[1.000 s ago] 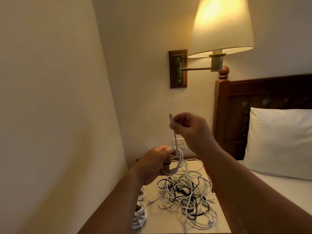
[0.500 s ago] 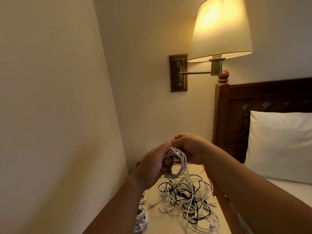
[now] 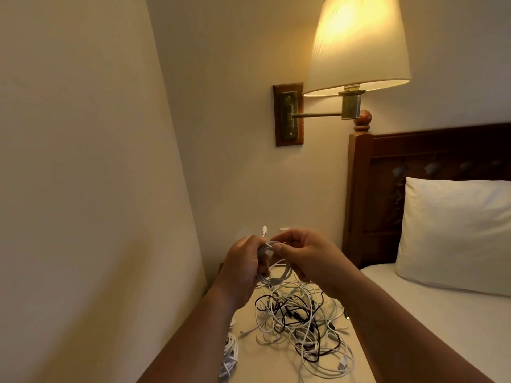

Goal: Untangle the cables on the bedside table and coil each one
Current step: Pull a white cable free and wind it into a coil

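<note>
My left hand (image 3: 244, 268) grips a small coil of white cable (image 3: 276, 277) held above the bedside table (image 3: 265, 366). My right hand (image 3: 307, 255) pinches the same cable's loose end against the top of the coil, and its white plug (image 3: 264, 231) sticks up between the two hands. Below them a tangle of white and black cables (image 3: 301, 327) lies spread over the tabletop. A coiled white cable (image 3: 230, 355) sits at the table's left edge, partly hidden by my left forearm.
A wall stands close on the left. A lit wall lamp (image 3: 356, 45) on a brass arm hangs above the table. The wooden headboard (image 3: 365, 194), the bed and a white pillow (image 3: 453, 233) lie to the right.
My right hand came down from holding the plug end high and now meets the left hand at the coil. The coil has gained the last loose length.
</note>
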